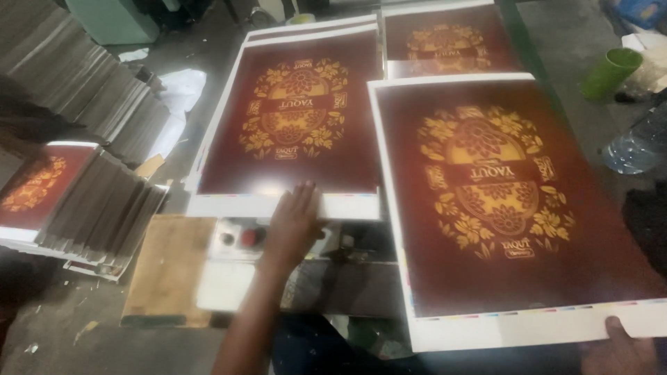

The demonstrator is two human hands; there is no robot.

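Three stacks of large maroon printed sheets with gold floral ornament lie ahead of you: the near sheet (507,208) at four o'clock, the middle stack (295,132) at twelve, and a far stack (445,38) at one o'clock, partly covered by the near sheet's top edge. A fourth, smaller batch of the same print (35,184) sits at nine o'clock on a slanted pile of grey boards (104,208).

Your left hand (295,222) lies flat and open, fingers spread, pressing the white bottom margin of the middle stack; it grips nothing. Your right hand (618,344) is at five o'clock, pinching the near sheet's bottom right corner, thumb on top; the fingers beneath are hidden, so how tightly it is closed I cannot tell.

That near sheet overhangs whatever supports it, held only at one corner, so I judge it could sag, crease or slide off. A palm dragged on the print could smudge it.

One green cup (611,69) stands at two o'clock and one clear plastic bottle (636,142) at three, both near the sheet; a knock could spill onto the print. One control box with a red button (251,237) sits just left of your left wrist and could be bumped.
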